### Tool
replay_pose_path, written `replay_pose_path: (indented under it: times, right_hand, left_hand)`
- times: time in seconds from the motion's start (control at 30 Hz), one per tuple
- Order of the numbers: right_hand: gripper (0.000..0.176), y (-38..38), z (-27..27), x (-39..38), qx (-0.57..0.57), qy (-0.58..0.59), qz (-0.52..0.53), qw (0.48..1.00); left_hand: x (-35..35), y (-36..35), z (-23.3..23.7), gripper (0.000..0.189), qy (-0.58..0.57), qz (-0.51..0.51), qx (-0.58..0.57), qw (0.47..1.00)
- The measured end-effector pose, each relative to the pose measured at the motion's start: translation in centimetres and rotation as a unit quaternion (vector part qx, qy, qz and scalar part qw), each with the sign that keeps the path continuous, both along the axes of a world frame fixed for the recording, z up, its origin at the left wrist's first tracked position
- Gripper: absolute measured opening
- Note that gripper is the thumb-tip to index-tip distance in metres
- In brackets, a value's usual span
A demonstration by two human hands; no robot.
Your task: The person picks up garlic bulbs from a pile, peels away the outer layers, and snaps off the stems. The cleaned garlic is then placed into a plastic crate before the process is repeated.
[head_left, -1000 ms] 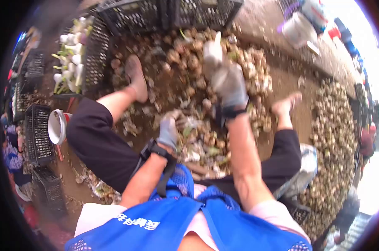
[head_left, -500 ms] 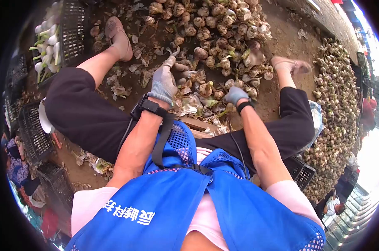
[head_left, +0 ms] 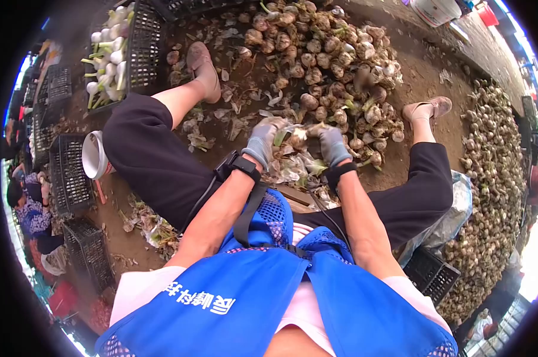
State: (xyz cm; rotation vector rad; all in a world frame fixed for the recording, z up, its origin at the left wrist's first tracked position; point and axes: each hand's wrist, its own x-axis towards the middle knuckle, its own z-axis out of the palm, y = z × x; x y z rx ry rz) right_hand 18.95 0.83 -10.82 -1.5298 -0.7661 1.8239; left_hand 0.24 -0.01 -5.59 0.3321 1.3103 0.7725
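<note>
Both of my hands wear grey gloves and meet over the near edge of the garlic heap. A garlic bulb (head_left: 297, 138) with a green stem sits between them, partly covered by fingers. My left hand (head_left: 265, 141) is closed on its stem side. The fingers of my right hand (head_left: 330, 143) are bent against the bulb's other side, pinching at its outer skin. Just beyond lies the heap of unpeeled, dirt-covered garlic (head_left: 334, 65). Loose peelings (head_left: 304, 165) are scattered below my hands.
A black crate of cleaned white garlic (head_left: 144, 50) stands at the upper left. A white bucket (head_left: 96, 156) and more black crates (head_left: 71, 172) are on the left. A large garlic pile (head_left: 489, 178) stretches along the right. A person (head_left: 31, 205) sits at the far left.
My right hand has come from the heap's edge inward to meet my left hand. A garlic bulb is now between them. The view has shifted, showing the bucket more fully.
</note>
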Motion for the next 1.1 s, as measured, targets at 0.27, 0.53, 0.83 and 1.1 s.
replay_pose_path:
  times: [0.27,0.53,0.83,1.1]
  right_hand:
    - [0.020,0.7,10.5,-2.0,0.061,0.145,-0.073,0.985]
    - [0.017,-0.4,12.8,-2.3,0.126,0.131,-0.039,0.983]
    - [0.017,-1.5,13.2,-1.6,0.086,0.223,-0.083,0.967]
    - [0.013,-0.4,7.6,-4.4,0.228,-0.115,-0.048,0.966]
  left_hand:
    - [1.5,0.2,5.2,0.038,-0.190,-0.005,0.288,0.939]
    - [1.5,-1.0,5.1,0.044,-0.223,0.024,0.285,0.932]
    - [1.9,-0.3,5.6,0.041,-0.038,-0.033,0.382,0.923]
    - [0.5,-0.8,4.1,0.027,-0.195,0.111,0.055,0.973]
